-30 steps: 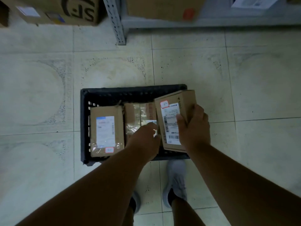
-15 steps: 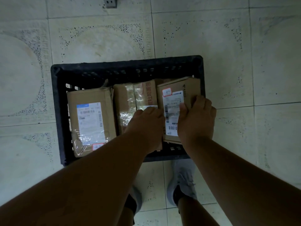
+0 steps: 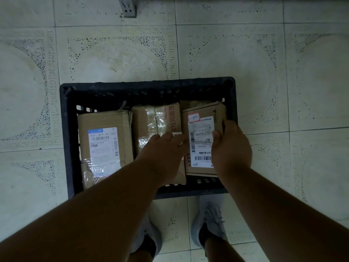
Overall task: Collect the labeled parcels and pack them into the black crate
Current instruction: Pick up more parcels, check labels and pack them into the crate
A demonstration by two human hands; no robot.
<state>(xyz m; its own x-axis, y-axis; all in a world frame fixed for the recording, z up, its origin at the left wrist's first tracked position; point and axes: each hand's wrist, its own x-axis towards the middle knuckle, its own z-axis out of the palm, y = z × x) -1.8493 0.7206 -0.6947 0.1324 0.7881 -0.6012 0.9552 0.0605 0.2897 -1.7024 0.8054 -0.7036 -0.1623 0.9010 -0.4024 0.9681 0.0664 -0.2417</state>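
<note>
floor: pale patterned tiles (image 3: 117, 59), grey metal rack foot (image 3: 128, 8) at top edge
change: right parcel (image 3: 204, 140) has dropped from tilted above the rim to nearly flat inside the black crate (image 3: 66, 140); crate looks larger in view than a second ago
count: 3 parcels in crate, 1 crate, 2 hands, 2 grey shoes (image 3: 211, 220)
left parcel (image 3: 103, 146): flat by the crate's left wall, blue-topped label up, untouched
middle parcel (image 3: 156, 125): taped, between the other two
right hand (image 3: 231, 148): thumb on the label, fingers curled round the right parcel's right edge, gripping it
left hand (image 3: 162, 154): over the middle parcel, fingertips at the right parcel's left edge; probably pressing, grip unclear in dim light
</note>
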